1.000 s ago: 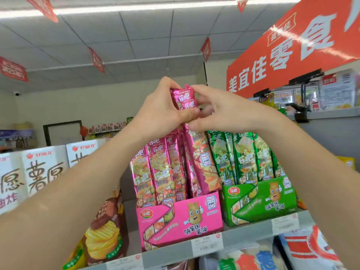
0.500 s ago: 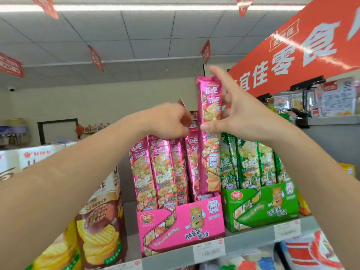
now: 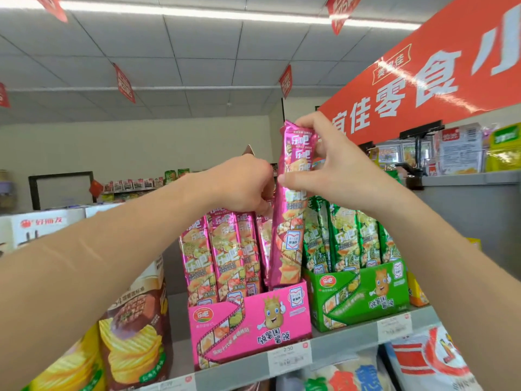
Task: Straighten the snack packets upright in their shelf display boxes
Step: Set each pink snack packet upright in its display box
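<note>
Shelf [image 3: 349,341] carried the pink display box [image 3: 248,325] at its front edge, with the green display box [image 3: 363,300] just beside it on the right. One raised pink packet [image 3: 290,227] stood at the pink box's right end, slightly tilted. Right hand [image 3: 338,170] fingers pinched its top. Left hand [image 3: 242,184] fingers were curled at the neighbouring pink packets' [image 3: 225,249] tops; grip unclear.

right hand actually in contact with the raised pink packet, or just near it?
Touching. Head view: the right hand pinches the raised pink packet, thumb on its front, fingers curled round its top.
</note>
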`<state>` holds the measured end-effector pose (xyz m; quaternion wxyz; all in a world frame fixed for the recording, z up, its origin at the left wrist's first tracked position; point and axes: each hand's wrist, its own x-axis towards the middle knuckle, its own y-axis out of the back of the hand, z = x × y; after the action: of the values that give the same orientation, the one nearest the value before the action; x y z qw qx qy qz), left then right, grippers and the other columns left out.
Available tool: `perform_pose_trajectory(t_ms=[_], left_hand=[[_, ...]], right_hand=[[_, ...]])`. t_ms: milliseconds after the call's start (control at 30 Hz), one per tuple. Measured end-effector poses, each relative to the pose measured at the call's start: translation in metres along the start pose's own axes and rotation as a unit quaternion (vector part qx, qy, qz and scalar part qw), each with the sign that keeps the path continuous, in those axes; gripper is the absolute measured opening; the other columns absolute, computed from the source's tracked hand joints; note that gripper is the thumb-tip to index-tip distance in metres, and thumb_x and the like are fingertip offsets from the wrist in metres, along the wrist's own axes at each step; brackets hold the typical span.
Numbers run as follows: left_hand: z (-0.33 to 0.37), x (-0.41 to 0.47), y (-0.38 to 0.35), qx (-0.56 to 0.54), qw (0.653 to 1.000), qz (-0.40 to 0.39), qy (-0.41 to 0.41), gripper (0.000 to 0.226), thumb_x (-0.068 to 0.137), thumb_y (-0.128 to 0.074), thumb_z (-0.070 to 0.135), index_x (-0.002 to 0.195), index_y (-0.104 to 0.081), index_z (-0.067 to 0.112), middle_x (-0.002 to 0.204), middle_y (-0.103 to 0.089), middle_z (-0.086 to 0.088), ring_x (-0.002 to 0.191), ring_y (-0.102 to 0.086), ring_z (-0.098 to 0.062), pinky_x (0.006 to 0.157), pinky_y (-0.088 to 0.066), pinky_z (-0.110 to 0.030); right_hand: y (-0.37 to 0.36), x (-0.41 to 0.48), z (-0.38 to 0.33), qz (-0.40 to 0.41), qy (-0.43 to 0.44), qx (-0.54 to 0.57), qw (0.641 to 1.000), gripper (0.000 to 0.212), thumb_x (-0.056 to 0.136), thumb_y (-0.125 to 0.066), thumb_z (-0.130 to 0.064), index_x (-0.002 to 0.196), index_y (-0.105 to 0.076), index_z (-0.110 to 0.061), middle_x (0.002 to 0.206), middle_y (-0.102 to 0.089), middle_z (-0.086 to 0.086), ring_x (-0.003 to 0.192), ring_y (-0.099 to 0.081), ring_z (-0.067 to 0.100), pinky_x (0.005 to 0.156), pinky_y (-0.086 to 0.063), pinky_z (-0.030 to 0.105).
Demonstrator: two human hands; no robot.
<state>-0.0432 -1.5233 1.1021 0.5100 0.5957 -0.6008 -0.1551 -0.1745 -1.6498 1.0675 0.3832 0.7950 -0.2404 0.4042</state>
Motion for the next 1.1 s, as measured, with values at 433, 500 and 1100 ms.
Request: perform_pose_trajectory(t_ms=[433,500,1100], left_hand=[[-0.017,-0.007,0.016,-0.281,0.956,-0.068,0.045,0.011,0.090,-0.067,0.018,0.096,-0.077,0.019,0.081,-0.074,0.009,0.069,-0.065,-0.002,0.071,-0.048,-0.021],[-0.019,-0.007,0.019,-0.348,0.929,-0.122,0.031,0.021,0.091,-0.062,0.006,0.105,-0.075,0.015,0.096,-0.076,0.001,0.090,-0.070,-0.017,0.087,-0.053,-0.033],[-0.008,0.022,0.001,-0.133,0.979,-0.129,0.086,0.007,0.088,-0.068,0.026,0.091,-0.069,0.020,0.084,-0.068,0.006,0.081,-0.062,-0.017,0.072,-0.049,-0.031]], right_hand=[[-0.023,-0.008,0.001,-0.057,0.033,-0.332,0.941,0.037,0.086,-0.061,-0.053,0.104,-0.066,-0.021,0.121,-0.055,-0.004,0.116,-0.045,0.018,0.096,-0.038,0.038],[-0.028,-0.009,0.002,-0.027,0.057,-0.355,0.933,0.035,0.089,-0.055,-0.054,0.109,-0.059,-0.025,0.115,-0.057,-0.008,0.113,-0.047,0.016,0.093,-0.036,0.040],[-0.022,-0.011,0.016,-0.105,0.060,-0.376,0.919,0.050,0.091,-0.023,-0.057,0.119,-0.052,-0.028,0.107,-0.063,-0.007,0.104,-0.055,0.016,0.092,-0.025,0.038]])
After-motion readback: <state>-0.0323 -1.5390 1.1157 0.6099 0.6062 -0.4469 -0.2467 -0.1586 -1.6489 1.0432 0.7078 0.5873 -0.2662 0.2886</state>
